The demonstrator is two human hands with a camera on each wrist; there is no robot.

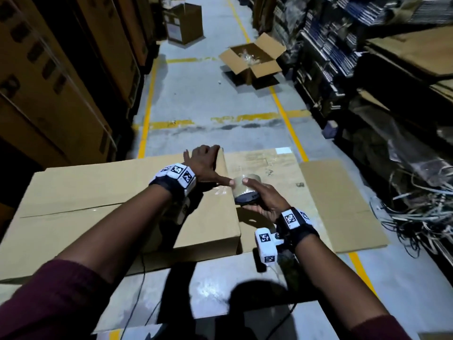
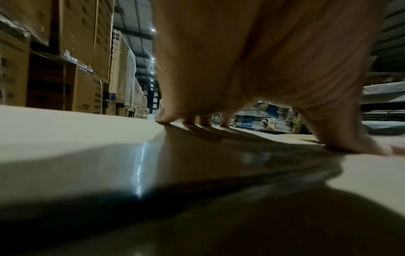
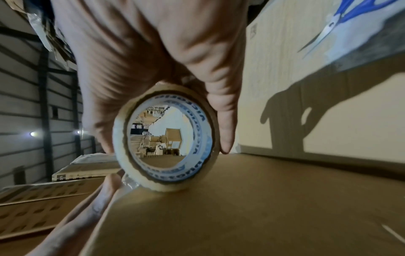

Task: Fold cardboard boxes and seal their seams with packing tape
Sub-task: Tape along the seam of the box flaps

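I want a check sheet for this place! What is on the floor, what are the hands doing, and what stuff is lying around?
Surface: grey floor with yellow lines; flat cardboard sheets lie on it.
Job's things: closed box, clear tape along its top seam; tape roll at its right edge.
Clutter: open box with clear plastic inside; taller box further off; scissors on cardboard.
Hands: left hand presses on the box top, thumb at the roll; right hand grips the roll.
Cables: thin wires hang from the wrist cameras; tangled straps on the right.
Surroundings: stacked cartons left, shelves right.
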